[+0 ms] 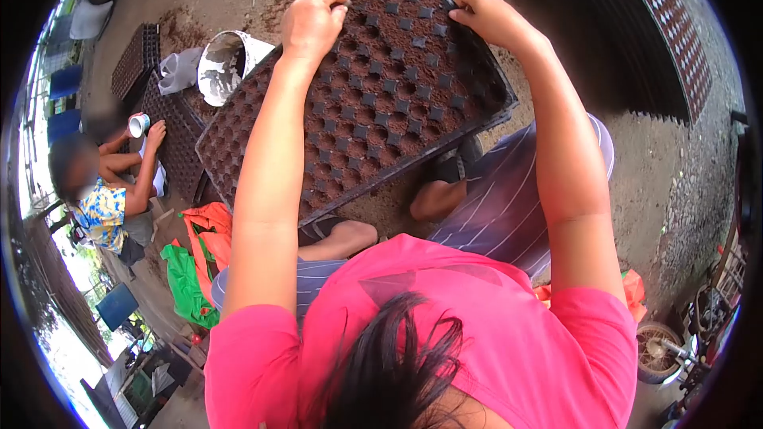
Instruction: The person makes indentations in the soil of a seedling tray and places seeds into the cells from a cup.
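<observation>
A black seedling tray (381,99) lies slanted before my knees, its square cells partly filled with reddish-brown, soil-like material. Many cells show round hollows, while the far end and right side look fuller. My left hand (314,25) is closed at the tray's far left edge, fingers curled onto the rim. Across from it, my right hand (497,22) pinches the right rim between thumb and fingers. My left forearm hides part of the tray's left side.
A white bucket (226,71) and a plastic bag (180,70) stand left of the tray. Another person (119,191) sits at the left, holding a white cup (139,125) by more trays (171,139). Stacked trays (664,32) rise at the right. A motorcycle wheel (658,352) shows lower right.
</observation>
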Tool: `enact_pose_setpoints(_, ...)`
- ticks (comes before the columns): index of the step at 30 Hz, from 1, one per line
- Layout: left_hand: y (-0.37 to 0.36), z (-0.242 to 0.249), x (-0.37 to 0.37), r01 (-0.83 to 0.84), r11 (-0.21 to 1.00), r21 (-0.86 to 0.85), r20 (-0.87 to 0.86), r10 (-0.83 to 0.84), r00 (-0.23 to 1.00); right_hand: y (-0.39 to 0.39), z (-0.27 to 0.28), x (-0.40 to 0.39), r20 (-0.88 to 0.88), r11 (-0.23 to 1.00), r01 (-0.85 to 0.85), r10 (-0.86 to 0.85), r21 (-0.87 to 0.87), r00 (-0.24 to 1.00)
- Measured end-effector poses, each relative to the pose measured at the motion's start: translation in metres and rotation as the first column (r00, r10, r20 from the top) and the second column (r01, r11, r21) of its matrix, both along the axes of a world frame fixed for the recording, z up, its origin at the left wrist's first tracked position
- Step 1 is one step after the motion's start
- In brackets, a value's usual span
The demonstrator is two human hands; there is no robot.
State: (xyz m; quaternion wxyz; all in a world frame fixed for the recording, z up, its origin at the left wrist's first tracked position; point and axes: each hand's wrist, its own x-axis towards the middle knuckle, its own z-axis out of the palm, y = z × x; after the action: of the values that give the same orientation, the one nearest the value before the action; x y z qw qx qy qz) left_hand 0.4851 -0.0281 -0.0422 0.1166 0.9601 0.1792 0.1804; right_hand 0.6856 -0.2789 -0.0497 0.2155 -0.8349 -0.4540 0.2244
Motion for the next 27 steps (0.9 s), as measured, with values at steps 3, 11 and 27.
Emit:
enact_pose_setpoints(3, 0.0, 0.008, 0.015, -0.029, 1.0, -0.01, 0.019, 0.029, 0.999, 0.001, -0.002, 0.001, -0.065, 0.998, 0.051, -0.053, -0.022, 0.996)
enact_pose_setpoints(11, -0.021, 0.011, 0.034, 0.051, 0.998, 0.027, 0.161, -0.055, 0.985, 0.0, -0.007, 0.007, -0.025, 0.999, -0.028, 0.03, 0.041, 0.999)
enact_pose_setpoints(27, -0.087, -0.005, 0.0, 0.091, 0.996, 0.002, 0.141, -0.09, 0.986, 0.004, -0.001, 0.003, -0.021, 1.0, -0.02, 0.02, -0.013, 1.0)
